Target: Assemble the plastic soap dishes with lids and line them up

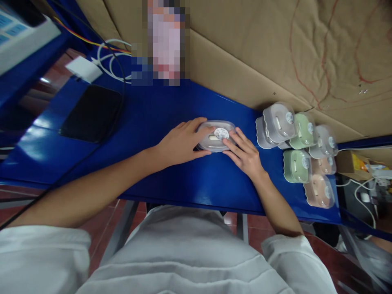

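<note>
A small clear-lidded plastic container (216, 135) with a round white sticker on its lid lies on the blue table (159, 118) in front of me. My left hand (180, 143) wraps round its left end, thumb and fingers gripping the sides. My right hand (245, 153) rests at its right end with the fingertips pressed on the lid beside the sticker.
Several similar containers (301, 147) in grey, green and pink sit piled at the table's right. A black pad (92, 113), a white adapter (83, 68) and cables lie at the left. Cardboard sheets (275, 53) stand behind the table. A cardboard box (355, 162) sits at far right.
</note>
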### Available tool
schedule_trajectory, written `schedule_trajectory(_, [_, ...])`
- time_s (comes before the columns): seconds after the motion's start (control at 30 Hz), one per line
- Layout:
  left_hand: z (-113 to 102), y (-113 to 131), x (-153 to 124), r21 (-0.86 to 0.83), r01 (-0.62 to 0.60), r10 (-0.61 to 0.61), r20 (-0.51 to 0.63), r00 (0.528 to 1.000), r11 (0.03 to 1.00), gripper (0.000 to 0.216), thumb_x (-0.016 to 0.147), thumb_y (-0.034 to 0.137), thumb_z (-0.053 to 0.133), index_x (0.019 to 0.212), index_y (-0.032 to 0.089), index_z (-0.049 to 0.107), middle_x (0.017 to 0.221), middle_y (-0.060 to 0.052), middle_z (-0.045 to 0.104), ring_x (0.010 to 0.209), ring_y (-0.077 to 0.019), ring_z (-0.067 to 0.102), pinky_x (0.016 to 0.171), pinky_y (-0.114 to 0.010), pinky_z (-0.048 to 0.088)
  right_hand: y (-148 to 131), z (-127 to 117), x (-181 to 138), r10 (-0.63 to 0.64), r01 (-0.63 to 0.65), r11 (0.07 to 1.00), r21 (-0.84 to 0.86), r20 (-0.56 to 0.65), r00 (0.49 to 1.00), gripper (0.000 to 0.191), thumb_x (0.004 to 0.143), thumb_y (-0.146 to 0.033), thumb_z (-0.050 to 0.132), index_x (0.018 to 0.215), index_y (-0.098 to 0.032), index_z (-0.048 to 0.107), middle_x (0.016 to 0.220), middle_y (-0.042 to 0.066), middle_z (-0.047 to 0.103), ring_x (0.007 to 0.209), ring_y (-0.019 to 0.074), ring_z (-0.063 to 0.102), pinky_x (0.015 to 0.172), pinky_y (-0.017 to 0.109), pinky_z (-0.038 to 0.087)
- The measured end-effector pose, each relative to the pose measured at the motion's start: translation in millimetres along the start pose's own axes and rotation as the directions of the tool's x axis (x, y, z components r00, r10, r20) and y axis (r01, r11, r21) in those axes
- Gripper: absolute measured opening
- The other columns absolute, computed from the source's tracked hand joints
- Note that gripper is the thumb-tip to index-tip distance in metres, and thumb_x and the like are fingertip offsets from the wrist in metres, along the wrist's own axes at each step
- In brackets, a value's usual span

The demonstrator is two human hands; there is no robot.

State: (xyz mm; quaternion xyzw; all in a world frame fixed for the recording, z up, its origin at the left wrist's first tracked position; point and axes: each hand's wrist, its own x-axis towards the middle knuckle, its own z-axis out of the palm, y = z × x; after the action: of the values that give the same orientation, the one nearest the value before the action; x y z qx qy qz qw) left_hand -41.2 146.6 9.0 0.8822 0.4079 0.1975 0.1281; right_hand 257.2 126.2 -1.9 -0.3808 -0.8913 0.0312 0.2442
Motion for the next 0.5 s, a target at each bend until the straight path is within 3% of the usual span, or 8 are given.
schedule_trajectory(0.13, [-4.5,3.7,-0.3,-0.012,0.042,-0.042,-0.024,0.999,0.999,0.066,0.092,0.038,0.077,0.152,0.021,0.055,0.162,-0.022,0.050,0.145,-0.0423,0.056,0.116,-0.056,0.049,-4.2,-12.0,5.3,-0.005,0.010,0.996,-0.094,0.049,0.999,0.048,0.107,-0.043,0.066,0.155,-0.037,0.061,0.160,0.005,0.061,0.154,0.0333,0.052,0.125,0.060,0.048])
schedule_trajectory(0.2, [-7.8,2.6,0.2,-0.030,0.061,-0.063,-0.065,0.996,0.998,0.063,0.089,0.036,0.078,0.146,0.019,0.058,0.166,-0.023,0.045,0.151,-0.0451,0.048,0.121,-0.061,0.043,-1.6,-26.8,6.9,0.048,-0.063,0.975,-0.212,-0.075,0.996,0.056,0.104,-0.049,0.068,0.158,-0.034,0.058,0.162,0.009,0.059,0.154,0.0382,0.051,0.130,0.069,0.034])
schedule_trajectory(0.23, [-9.3,1.5,0.6,-0.039,0.069,-0.072,-0.083,0.994,0.997,0.062,0.087,0.037,0.079,0.143,0.018,0.059,0.168,-0.024,0.042,0.153,-0.0465,0.046,0.122,-0.063,0.041,1.9,-35.4,6.6,0.106,-0.159,0.948,-0.274,-0.199,0.974,0.062,0.103,-0.052,0.069,0.159,-0.030,0.056,0.166,0.013,0.054,0.157,0.0416,0.046,0.131,0.073,0.027])
schedule_trajectory(0.3, [-11.4,-0.8,1.7,-0.062,0.087,-0.093,-0.088,0.992,0.994,0.061,0.087,0.042,0.080,0.138,0.016,0.061,0.165,-0.024,0.044,0.150,-0.0472,0.048,0.121,-0.063,0.042,13.9,-52.1,3.6,0.244,-0.407,0.857,-0.315,-0.448,0.860,0.071,0.102,-0.058,0.068,0.162,-0.023,0.051,0.171,0.020,0.043,0.161,0.0476,0.034,0.131,0.077,0.019])
schedule_trajectory(0.37, [-11.8,-2.8,2.7,-0.089,0.100,-0.106,-0.069,0.992,0.991,0.060,0.088,0.048,0.079,0.135,0.016,0.062,0.156,-0.022,0.054,0.139,-0.0440,0.057,0.115,-0.060,0.048,30.2,-64.7,-1.8,0.363,-0.561,0.783,-0.269,-0.534,0.763,0.073,0.102,-0.064,0.064,0.160,-0.022,0.052,0.170,0.023,0.044,0.160,0.0491,0.034,0.130,0.075,0.021])
schedule_trajectory(0.4, [-11.6,-3.7,3.1,-0.102,0.105,-0.112,-0.065,0.992,0.989,0.058,0.089,0.050,0.077,0.134,0.017,0.062,0.151,-0.020,0.058,0.133,-0.0419,0.061,0.112,-0.059,0.050,38.1,-68.7,-4.6,0.401,-0.583,0.773,-0.250,-0.519,0.755,0.070,0.103,-0.065,0.061,0.158,-0.023,0.055,0.166,0.023,0.049,0.157,0.0480,0.039,0.129,0.073,0.025])
schedule_trajectory(0.5, [-10.2,-8.2,4.3,-0.147,0.126,-0.143,-0.113,0.983,0.981,0.052,0.095,0.054,0.070,0.134,0.020,0.061,0.141,-0.016,0.065,0.126,-0.0372,0.064,0.109,-0.055,0.053,50.2,-71.0,-8.7,0.367,-0.499,0.829,-0.252,-0.427,0.826,0.056,0.105,-0.060,0.060,0.148,-0.025,0.063,0.155,0.019,0.061,0.148,0.0425,0.051,0.126,0.068,0.037])
